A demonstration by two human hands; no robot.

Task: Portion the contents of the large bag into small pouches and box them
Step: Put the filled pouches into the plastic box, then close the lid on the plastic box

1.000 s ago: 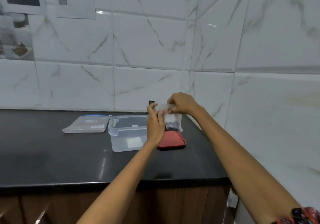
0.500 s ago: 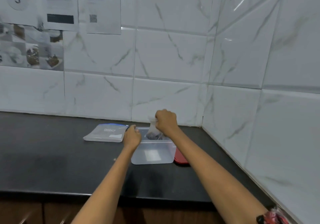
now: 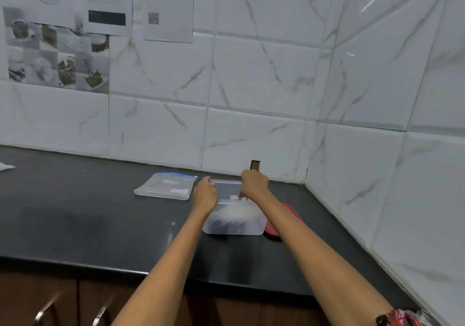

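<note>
Box (image 3: pixel 234 221) our landmark on surface (image 3: pixel 100 225): our left hand (image 3: pixel 205 194) grips its left rim, right hand (image 3: pixel 253 184) above it, fingers curled, contents unclear; large bag (image 3: pixel 167 186) left, red lid (image 3: pixel 281 221) right.

bare counter (image 3: pixel 100 225) left, red lid (image 3: pixel 289 216) right

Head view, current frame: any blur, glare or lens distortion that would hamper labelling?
Head view: wide-angle bowing bends the tile lines and the countertop edge; glare streaks the right wall tiles; the clear box looks smeared, contents indistinct; the right hand hides what its fingers do; printed sheets are too soft to read.
</note>
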